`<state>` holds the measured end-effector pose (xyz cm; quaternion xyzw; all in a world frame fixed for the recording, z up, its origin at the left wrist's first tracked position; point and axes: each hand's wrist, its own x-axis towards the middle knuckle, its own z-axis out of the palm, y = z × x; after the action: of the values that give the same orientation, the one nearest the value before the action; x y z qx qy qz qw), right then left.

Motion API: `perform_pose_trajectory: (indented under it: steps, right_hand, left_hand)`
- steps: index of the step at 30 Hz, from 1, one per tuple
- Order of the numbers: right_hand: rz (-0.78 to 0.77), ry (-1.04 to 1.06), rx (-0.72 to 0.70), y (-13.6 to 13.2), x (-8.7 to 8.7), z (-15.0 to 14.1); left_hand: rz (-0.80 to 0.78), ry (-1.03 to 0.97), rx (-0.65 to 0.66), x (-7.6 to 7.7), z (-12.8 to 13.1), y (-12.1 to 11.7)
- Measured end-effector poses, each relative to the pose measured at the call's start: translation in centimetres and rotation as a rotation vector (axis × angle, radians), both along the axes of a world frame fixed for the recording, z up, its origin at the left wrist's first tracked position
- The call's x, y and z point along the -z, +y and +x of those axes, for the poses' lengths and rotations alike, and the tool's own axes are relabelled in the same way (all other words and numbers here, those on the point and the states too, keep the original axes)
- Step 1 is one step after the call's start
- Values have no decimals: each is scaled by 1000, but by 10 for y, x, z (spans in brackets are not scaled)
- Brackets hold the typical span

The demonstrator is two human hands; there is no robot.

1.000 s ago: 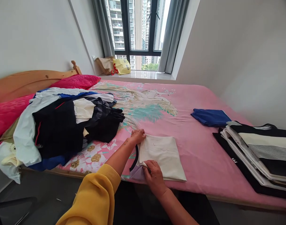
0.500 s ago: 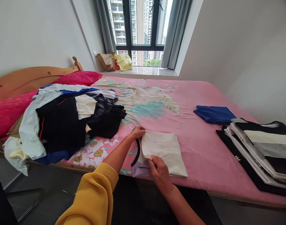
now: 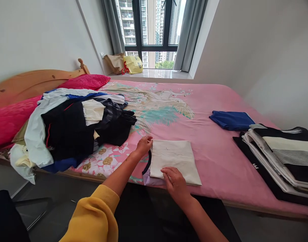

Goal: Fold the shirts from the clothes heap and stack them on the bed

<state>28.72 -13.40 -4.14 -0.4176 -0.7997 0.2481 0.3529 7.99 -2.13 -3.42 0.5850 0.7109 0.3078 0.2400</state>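
nearest to the camera, the right hand (image 3: 177, 186) is mostly open, with fingers a little bent and the thumb a bit apart; its fingertips are at the near part of a flat, folded cream cloth garment (image 3: 174, 153), and it seems to grip nothing, though i cannot tell how firmly it presses. this garment lies near the front edge of the pink flowered bedsheet (image 3: 214, 161), and from under its near left side comes a lavender fabric part (image 3: 154, 182) with a dark, curved neckband (image 3: 146, 164). the left hand (image 3: 143, 146), coming out of a mustard-yellow knitted sleeve (image 3: 93, 215), is at the far left corner, fingers close together; whether they pinch the fabric, i cannot tell. in my judgement, the step in hand is making the folded layers flat and even, and a next move would call for keeping the layers together, also the lavender part, which could slip out or crease. at the right is a thick stack of folded black, white and striped clothes (image 3: 290, 161), and at the left a loose heap of black, white and blue clothes (image 3: 68, 134). behind the stack, a folded blue cloth garment (image 3: 231, 121) lies apart. farthest, a brown paper bag (image 3: 115, 63) and a yellow bag (image 3: 134, 65) rest on the pale windowsill (image 3: 159, 74). nothing seems to block the hands; only the left forearm passes close to the heap.
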Motion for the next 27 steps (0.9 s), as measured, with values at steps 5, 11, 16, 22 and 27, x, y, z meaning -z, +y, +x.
perform_pose_trajectory:
  steps: [5, 11, 16, 22, 27]
  right_hand:
    - [91, -9, 152, 15, 6, 23]
    - [46, -412, 175, 17, 25, 42]
    - [120, -263, 365, 27, 19, 74]
    - [173, -127, 397, 30, 15, 80]
    - [-65, 67, 470, 14, 39, 97]
  left_hand:
    - [208, 213, 325, -1, 19, -80]
    - [-103, 528, 478, 16, 15, -139]
    - [6, 486, 430, -12, 28, -122]
    - [175, 413, 646, -29, 118, -45]
    - [55, 507, 628, 8, 162, 6]
